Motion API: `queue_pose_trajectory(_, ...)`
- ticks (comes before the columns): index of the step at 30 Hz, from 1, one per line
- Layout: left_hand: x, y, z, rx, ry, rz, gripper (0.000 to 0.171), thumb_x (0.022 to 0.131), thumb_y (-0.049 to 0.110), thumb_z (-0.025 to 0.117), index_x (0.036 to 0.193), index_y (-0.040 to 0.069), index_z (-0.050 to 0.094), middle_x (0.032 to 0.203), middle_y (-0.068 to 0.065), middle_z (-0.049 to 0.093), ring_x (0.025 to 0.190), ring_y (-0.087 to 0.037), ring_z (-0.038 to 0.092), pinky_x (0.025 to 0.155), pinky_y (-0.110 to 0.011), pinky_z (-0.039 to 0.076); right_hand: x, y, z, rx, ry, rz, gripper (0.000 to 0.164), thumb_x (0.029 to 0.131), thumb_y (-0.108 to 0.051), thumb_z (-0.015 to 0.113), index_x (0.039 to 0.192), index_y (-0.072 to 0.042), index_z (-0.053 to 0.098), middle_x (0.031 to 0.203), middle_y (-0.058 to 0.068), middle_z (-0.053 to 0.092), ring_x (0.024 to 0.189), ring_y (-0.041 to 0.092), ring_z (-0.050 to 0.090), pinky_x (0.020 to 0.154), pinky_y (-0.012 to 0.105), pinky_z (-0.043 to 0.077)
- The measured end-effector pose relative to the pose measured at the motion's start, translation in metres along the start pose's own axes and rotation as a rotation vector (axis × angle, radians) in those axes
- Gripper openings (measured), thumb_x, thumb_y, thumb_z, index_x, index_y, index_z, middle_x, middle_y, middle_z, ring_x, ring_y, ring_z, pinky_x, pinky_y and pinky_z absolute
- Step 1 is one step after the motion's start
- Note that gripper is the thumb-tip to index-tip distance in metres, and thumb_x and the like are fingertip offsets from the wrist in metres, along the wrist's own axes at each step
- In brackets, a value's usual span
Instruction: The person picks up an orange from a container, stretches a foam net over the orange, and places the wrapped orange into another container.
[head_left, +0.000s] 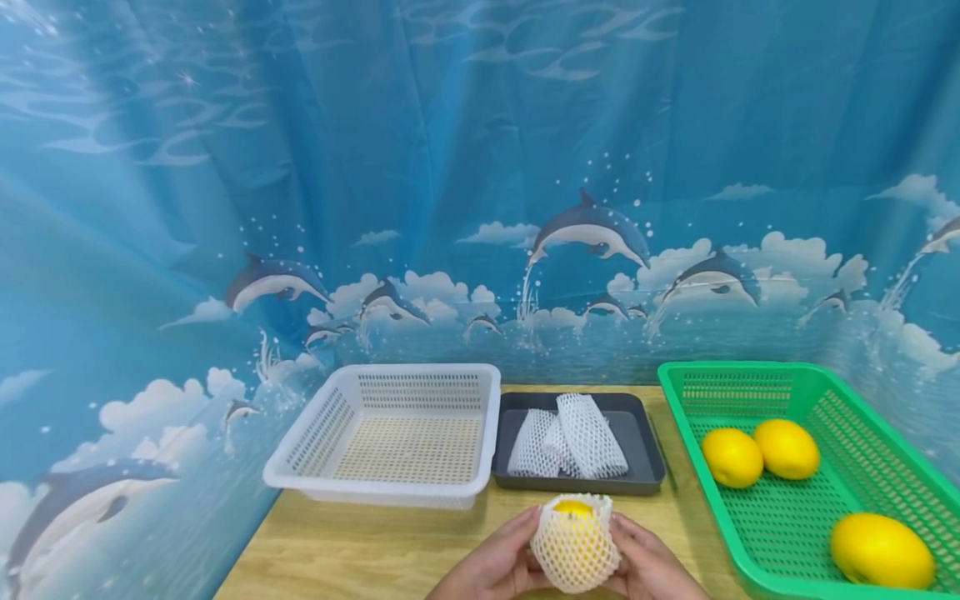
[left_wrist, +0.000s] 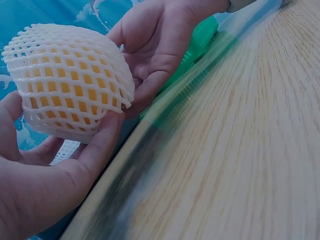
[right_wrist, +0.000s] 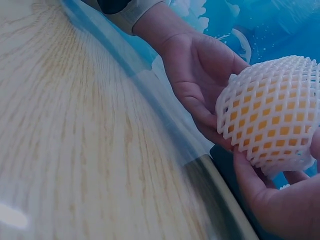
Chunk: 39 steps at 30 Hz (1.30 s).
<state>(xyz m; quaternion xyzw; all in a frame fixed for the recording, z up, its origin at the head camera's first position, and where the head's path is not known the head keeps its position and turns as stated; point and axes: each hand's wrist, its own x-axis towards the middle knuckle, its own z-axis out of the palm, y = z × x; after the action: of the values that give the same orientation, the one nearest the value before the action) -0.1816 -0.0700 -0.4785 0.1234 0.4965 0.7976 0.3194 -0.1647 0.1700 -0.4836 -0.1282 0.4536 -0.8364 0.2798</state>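
Right in front of the dark tray (head_left: 637, 442) there's a yellow fruit (head_left: 574, 507) in a white foam net (head_left: 576, 557) — left hand (head_left: 501, 554) has its fingers curled round one side, right hand (head_left: 647, 557) round the other. More nets (head_left: 591, 442) lie in that tray, and three bare fruits (head_left: 786, 449) sit in the green basket (head_left: 783, 525).

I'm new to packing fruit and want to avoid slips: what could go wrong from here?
The yellow fruit shows at the top opening of its white net sleeve, so it might slip out if tipped.
Only the left hand and right hand, one each side, seem to support it; a loosened grip could drop it.
In the dark tray, the spare sleeves overlap, so lifting one may drag another.
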Motion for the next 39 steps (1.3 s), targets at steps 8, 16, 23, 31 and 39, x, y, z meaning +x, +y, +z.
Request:
queue_pose_trajectory(8, -0.0007, 0.0024, 0.0003, -0.050, 0.003, -0.024, 0.055, 0.103, 0.044, 0.042, 0.143, 0.007, 0.044, 0.117, -0.007, 0.064, 0.107, -0.026, 0.063, 0.098, -0.051, 0.047, -0.0007, 0.0026, 0.0006, -0.084, 0.121, 0.015, 0.068, 0.106, -0.031, 0.039, 0.149, 0.012, 0.009, 0.116, -0.001, 0.065, 0.106, 0.016, 0.061, 0.094, 0.039, 0.051)
queue_pose_trajectory(16, 0.0012, 0.0000, 0.0016, -0.076, 0.021, -0.056, 0.057, 0.101, 0.052, 0.041, 0.140, 0.011, 0.048, 0.117, -0.008, 0.064, 0.109, -0.025, 0.062, 0.098, -0.048, 0.048, 0.0020, 0.0020, 0.0060, -0.151, 0.191, 0.012, 0.067, 0.106, -0.033, 0.039, 0.146, 0.016, 0.015, 0.114, 0.002, 0.066, 0.103, 0.016, 0.064, 0.094, 0.040, 0.052)
queue_pose_trajectory(23, 0.0015, -0.0017, -0.0006, -0.101, 0.005, -0.095, 0.059, 0.102, 0.053, 0.036, 0.142, 0.011, 0.045, 0.123, -0.011, 0.062, 0.116, -0.028, 0.058, 0.102, -0.047, 0.045, 0.0040, -0.0001, 0.0085, -0.246, 0.275, 0.016, 0.068, 0.105, -0.033, 0.043, 0.145, 0.017, 0.019, 0.119, 0.006, 0.065, 0.103, 0.014, 0.063, 0.092, 0.037, 0.053)
queue_pose_trajectory(31, 0.0017, -0.0028, -0.0023, -0.159, -0.042, -0.114, 0.066, 0.101, 0.055, 0.034, 0.150, 0.010, 0.034, 0.132, -0.016, 0.057, 0.124, -0.032, 0.053, 0.105, -0.047, 0.042, 0.0019, -0.0039, 0.0071, -0.197, 0.157, -0.048, 0.064, 0.107, -0.032, 0.034, 0.148, 0.013, 0.015, 0.125, -0.001, 0.061, 0.109, 0.012, 0.061, 0.095, 0.031, 0.050)
queue_pose_trajectory(39, 0.0026, -0.0006, -0.0040, -0.201, -0.069, -0.163, 0.071, 0.101, 0.059, 0.028, 0.153, 0.012, 0.028, 0.134, -0.018, 0.054, 0.126, -0.033, 0.051, 0.107, -0.048, 0.039, 0.0030, -0.0038, 0.0045, -0.146, 0.087, -0.035, 0.060, 0.105, -0.019, 0.043, 0.152, 0.003, 0.014, 0.121, -0.002, 0.061, 0.109, 0.013, 0.061, 0.096, 0.033, 0.050)
